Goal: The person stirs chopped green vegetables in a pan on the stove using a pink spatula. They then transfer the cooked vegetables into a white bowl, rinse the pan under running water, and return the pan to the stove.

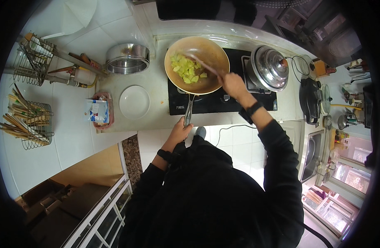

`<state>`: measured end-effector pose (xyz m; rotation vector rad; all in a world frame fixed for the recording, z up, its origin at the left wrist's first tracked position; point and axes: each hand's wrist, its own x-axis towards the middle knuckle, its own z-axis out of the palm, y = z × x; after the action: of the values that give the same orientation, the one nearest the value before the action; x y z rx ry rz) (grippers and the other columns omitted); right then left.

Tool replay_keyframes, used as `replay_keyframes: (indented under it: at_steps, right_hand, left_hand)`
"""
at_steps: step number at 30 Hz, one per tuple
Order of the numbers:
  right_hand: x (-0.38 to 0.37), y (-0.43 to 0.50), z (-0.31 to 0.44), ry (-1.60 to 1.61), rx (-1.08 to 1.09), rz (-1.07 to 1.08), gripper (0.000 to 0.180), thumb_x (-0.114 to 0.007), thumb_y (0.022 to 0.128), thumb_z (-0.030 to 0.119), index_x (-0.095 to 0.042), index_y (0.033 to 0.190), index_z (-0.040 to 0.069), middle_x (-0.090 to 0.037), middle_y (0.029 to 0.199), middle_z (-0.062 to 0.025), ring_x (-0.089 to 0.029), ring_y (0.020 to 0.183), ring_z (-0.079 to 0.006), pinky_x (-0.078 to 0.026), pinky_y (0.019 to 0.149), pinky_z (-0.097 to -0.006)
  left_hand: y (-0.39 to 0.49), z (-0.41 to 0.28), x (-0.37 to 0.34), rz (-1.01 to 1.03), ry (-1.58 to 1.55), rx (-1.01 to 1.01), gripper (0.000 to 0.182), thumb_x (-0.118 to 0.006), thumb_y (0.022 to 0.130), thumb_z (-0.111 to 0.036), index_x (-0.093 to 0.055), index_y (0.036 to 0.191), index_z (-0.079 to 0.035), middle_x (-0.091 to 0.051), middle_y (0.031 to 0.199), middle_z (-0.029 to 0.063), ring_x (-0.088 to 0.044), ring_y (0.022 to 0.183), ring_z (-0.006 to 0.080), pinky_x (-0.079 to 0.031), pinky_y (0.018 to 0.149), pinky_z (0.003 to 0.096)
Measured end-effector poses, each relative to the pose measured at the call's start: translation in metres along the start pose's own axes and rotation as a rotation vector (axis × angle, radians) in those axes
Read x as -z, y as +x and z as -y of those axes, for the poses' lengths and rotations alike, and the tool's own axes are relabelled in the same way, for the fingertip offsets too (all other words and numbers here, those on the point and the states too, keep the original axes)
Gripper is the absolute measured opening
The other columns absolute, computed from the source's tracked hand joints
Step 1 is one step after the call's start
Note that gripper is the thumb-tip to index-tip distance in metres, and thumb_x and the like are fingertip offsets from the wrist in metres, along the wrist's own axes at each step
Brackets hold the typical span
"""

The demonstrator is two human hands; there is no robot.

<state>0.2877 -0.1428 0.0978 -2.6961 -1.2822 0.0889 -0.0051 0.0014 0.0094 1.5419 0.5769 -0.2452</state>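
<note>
A wok with a tan inside sits over the left part of a black glass gas hob. My left hand is closed around its metal handle, which points towards me. Pieces of a pale green vegetable lie mostly in the left half of the wok. My right hand, above the wok's right rim, grips a spatula or spoon with a brownish handle. Its head reaches towards the upper left of the wok, among or near the pieces; its exact shape is unclear.
On the hob's right stands a lidded steel pot. Left of the wok are a white plate, a steel ring or steamer tier and a pink basket holding a packet. A black electric appliance and a sink lie to the right.
</note>
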Motion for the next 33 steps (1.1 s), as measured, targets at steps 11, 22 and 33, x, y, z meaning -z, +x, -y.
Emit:
replay_keyframes:
  at_steps: [11,22,33]
  right_hand:
    - [0.116,-0.077,0.068,-0.173,0.184,0.200,0.026,-0.060,0.089,0.017,-0.067,0.113,0.008,-0.066,0.069,-0.0120,-0.067,0.062,-0.0317,-0.053,0.057,-0.0430]
    - [0.057,0.052,0.039,-0.185,-0.028,-0.049,0.020,-0.056,0.093,0.020,-0.073,0.099,0.012,-0.073,0.085,-0.0153,-0.072,0.076,-0.0342,-0.059,0.070,-0.0446]
    - [0.098,-0.020,0.021,-0.286,0.216,0.095,0.024,-0.059,0.093,0.021,-0.070,0.114,0.017,-0.070,0.078,-0.0142,-0.070,0.072,-0.0335,-0.056,0.064,-0.0444]
  left_hand:
    - [0.006,0.006,0.003,0.040,0.003,-0.035,0.028,-0.065,0.094,-0.022,-0.050,0.107,-0.003,-0.059,0.073,0.0050,-0.060,0.058,0.0148,-0.051,0.052,0.0321]
    - [0.001,-0.001,0.001,0.001,-0.010,0.003,0.022,-0.065,0.095,-0.019,-0.050,0.102,-0.005,-0.055,0.070,0.0025,-0.055,0.054,0.0110,-0.048,0.049,0.0286]
    - [0.007,0.010,-0.002,-0.043,0.039,-0.026,0.031,-0.065,0.092,-0.024,-0.053,0.109,-0.001,-0.062,0.073,0.0107,-0.062,0.052,0.0218,-0.051,0.051,0.0362]
